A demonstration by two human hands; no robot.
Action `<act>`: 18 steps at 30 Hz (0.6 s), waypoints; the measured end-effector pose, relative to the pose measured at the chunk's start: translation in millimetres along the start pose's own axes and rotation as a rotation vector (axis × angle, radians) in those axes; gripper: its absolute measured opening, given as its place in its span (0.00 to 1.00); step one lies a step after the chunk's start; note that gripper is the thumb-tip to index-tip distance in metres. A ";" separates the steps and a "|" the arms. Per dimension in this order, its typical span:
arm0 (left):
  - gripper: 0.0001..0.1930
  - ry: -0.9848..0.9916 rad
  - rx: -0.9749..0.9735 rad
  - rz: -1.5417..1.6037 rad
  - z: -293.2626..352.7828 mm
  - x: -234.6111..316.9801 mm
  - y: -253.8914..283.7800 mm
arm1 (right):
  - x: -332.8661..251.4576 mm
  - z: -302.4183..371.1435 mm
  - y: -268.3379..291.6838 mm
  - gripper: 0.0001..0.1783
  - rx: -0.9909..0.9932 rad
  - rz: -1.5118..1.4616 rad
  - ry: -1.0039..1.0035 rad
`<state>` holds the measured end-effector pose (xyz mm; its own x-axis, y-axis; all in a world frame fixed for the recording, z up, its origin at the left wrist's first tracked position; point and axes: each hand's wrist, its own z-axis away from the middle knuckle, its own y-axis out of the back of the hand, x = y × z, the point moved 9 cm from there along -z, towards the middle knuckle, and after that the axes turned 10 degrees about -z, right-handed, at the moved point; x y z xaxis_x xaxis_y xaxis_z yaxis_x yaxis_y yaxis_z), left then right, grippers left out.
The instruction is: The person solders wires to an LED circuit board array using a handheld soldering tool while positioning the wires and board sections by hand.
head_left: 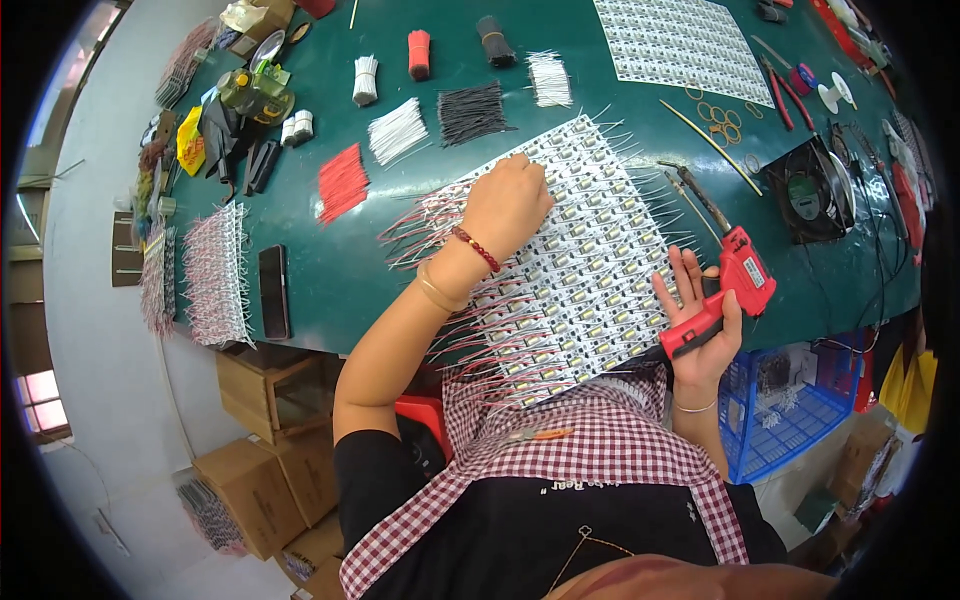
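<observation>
A white panel of small circuit boards (598,245) lies tilted on the table in front of me, its near edge by my apron. Red and white wires (505,335) stick out along its left side, and thin white wires fringe the right side. My left hand (508,208) rests closed over the panel's upper left part; its fingertips and anything pinched in them are hidden. At the panel's right edge, my right hand (705,345) is palm up around the handle of a red soldering gun (747,272). The gun's dark tip points up and away, apart from the panel.
Bundles of red wires (343,183), white wires (397,130) and black wires (472,112) lie beyond the panel. A phone (273,292) and wired boards (216,275) are at left. A black fan (808,190), red-handled pliers (785,98) and another panel (685,45) are at right.
</observation>
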<state>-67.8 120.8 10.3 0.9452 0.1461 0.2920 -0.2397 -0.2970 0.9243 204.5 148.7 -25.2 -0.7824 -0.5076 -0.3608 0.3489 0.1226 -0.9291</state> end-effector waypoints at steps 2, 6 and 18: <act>0.07 0.010 0.036 0.005 -0.8 -1.3 0.1 | -2.5 -0.6 2.0 0.17 0.017 0.008 0.019; 0.07 0.102 0.205 -0.130 17.1 -6.3 30.2 | -4.5 0.2 6.1 0.17 0.017 -0.008 0.026; 0.08 0.130 0.179 -0.424 29.5 -3.5 40.2 | -2.3 1.8 -1.5 0.18 0.011 0.023 0.037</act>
<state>-74.3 80.5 39.2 0.9130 0.4031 -0.0626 0.2136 -0.3417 0.9152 206.6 148.1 -22.8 -0.7927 -0.4723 -0.3854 0.3727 0.1249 -0.9195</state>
